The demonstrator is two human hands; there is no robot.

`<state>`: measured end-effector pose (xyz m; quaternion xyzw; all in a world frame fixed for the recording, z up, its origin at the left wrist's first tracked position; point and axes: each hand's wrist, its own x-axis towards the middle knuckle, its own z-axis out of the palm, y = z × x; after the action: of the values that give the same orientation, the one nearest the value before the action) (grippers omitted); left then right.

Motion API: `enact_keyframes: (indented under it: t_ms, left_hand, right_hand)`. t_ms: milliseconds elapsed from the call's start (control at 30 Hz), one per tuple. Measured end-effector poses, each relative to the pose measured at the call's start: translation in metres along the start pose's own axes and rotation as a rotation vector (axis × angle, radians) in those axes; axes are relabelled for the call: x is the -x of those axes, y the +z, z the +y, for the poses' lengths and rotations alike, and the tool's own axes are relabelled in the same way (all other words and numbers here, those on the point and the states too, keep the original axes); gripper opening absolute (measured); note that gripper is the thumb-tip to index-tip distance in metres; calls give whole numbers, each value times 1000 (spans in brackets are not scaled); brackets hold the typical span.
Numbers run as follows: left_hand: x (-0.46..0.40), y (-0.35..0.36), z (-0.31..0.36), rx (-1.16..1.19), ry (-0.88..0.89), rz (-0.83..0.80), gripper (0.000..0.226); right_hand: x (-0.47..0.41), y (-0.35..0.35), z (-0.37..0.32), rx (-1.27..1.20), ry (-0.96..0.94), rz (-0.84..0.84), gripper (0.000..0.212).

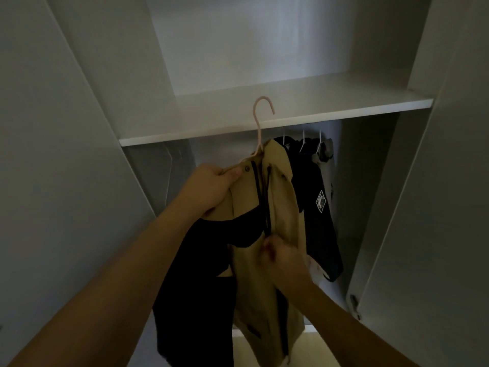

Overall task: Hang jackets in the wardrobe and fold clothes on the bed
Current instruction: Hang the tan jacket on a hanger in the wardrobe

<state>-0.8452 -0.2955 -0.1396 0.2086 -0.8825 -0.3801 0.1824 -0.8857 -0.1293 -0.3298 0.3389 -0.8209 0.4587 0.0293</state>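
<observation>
Gripping 1 tan jacket (275, 207) w/ left hand (211, 186), right hand (283, 258) — 1 pink hanger (260, 120)

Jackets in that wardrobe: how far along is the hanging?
Done: dark jackets hang under the shelf. In hand: the left hand grips a tan jacket on its hanger, the right hand its front. Left: hooking it up; no bed shows.
</observation>
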Motion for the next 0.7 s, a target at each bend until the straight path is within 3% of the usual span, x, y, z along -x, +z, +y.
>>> enact_keyframes:
  t_ms: [67, 167, 267, 367, 433, 467, 533, 633, 700]
  left_hand:
    - [2, 4, 5, -13, 17, -19, 57]
    - [2, 7, 10, -35, 58, -11, 50]
    - [3, 6, 15, -39, 94, -12, 48]
    - [6, 4, 18, -65, 127, -20, 50]
    - [7, 3, 16, -72, 151, -21, 52]
    - [7, 2, 14, -85, 161, -18, 53]
    - [8, 1, 9, -146, 175, 3, 52]
    - [9, 4, 1, -227, 204, 41, 53]
    - [8, 7, -4, -247, 224, 60, 55]
  right_hand:
    - [-12, 7, -3, 28, 128, -44, 11]
    - [-31, 4, -11, 42, 181, 51, 19]
    - [-41, -7, -18, 95, 196, 13, 7]
    - [-46, -18, -25, 0, 227, -75, 34]
    - [-47, -24, -34, -251, 334, -54, 46]
    - [-47, -29, -40, -411, 425, -43, 41]
    - [-50, -42, -49, -679, 654, -209, 24]
    - [-56, -64, -64, -628, 683, -421, 10]
    - [-59, -72, -68, -550, 718, -439, 20]
